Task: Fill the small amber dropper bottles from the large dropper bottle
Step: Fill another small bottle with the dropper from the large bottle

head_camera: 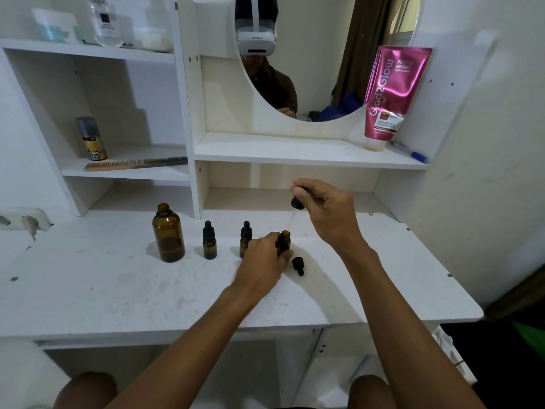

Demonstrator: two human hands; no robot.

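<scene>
Open bottle: small amber glass dropper bottle, uncapped, upright on the white bench, gripped by the left hand.
Dropper: black-bulbed glass pipette pinched in the right hand, above the open bottle.
Loose cap: small black dropper cap lying just right of that bottle.
Capped pair: two small amber bottles to its left.
Source: large amber glass bottle, uncapped, farthest left.
</scene>
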